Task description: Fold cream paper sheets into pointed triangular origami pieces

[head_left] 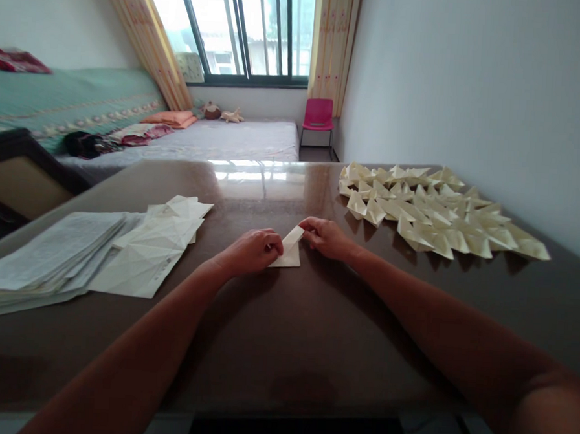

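A small folded piece of cream paper [290, 255] lies on the brown table in front of me, with one flap raised along a diagonal. My left hand [255, 249] pinches its left side, fingers curled over the flap's lower end. At the flap's upper right corner, my right hand [328, 238] grips the paper between thumb and fingers. Off to the right sit rows of folded paper boats [431, 214] in the same cream colour. Creased, unfolded paper sheets [144, 261] lie to the left of my left hand.
A thick stack of printed papers [50, 246] rests at the table's left, partly beside the creased sheets. The glossy brown table [312, 348] reaches toward a bed [255, 137] and a pink chair [318, 115]. A white wall [471, 90] runs along the right.
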`<action>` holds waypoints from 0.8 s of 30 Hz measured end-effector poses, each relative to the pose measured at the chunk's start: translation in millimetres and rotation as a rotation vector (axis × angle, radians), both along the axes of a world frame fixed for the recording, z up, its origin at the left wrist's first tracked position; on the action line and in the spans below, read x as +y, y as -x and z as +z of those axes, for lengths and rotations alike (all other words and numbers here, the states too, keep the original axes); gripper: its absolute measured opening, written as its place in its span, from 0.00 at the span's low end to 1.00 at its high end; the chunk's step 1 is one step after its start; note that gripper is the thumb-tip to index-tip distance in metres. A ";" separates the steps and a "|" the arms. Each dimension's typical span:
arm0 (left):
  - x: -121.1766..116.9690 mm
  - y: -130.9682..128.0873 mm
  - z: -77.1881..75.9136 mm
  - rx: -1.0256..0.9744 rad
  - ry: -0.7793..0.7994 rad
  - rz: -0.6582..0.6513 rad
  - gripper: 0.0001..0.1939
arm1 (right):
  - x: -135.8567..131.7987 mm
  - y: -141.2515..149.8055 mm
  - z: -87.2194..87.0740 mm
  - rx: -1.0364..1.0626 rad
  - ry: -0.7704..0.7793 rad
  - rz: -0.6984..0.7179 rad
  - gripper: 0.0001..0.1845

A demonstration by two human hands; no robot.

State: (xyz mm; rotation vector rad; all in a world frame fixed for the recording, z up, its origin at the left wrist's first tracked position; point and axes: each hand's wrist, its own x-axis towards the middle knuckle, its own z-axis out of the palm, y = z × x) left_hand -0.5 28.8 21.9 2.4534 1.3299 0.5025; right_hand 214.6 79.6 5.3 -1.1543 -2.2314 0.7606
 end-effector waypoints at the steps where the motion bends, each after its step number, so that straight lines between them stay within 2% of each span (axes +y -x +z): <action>1: -0.5 -3.5 -3.1 -0.009 -0.023 0.038 0.09 | 0.4 0.5 -0.8 0.035 0.021 0.004 0.10; 4: 1.5 -9.7 -13.3 -0.083 -0.047 0.144 0.08 | 2.3 1.6 -3.0 0.138 0.075 -0.006 0.10; 7: 6.5 -9.8 -20.8 -0.175 0.033 0.212 0.10 | 3.6 2.6 -5.0 0.175 0.079 -0.075 0.13; 11: 11.4 -7.1 -24.4 -0.290 0.174 0.211 0.13 | 4.1 3.8 -7.1 0.229 0.165 -0.123 0.12; 14: 12.4 -7.7 -25.2 -0.389 0.206 0.175 0.14 | 4.0 4.9 -8.3 0.293 0.253 -0.120 0.09; 16: 12.3 -9.4 -26.0 -0.449 0.236 0.154 0.15 | 3.3 5.6 -8.4 0.292 0.218 -0.130 0.08; 19: 11.9 -11.7 -27.2 -0.520 0.299 0.133 0.17 | 1.1 6.1 -7.1 0.222 0.080 -0.140 0.07; 24: 12.0 -11.4 -25.5 -0.606 0.360 0.144 0.19 | 0.3 3.6 -4.5 0.216 0.007 -0.019 0.10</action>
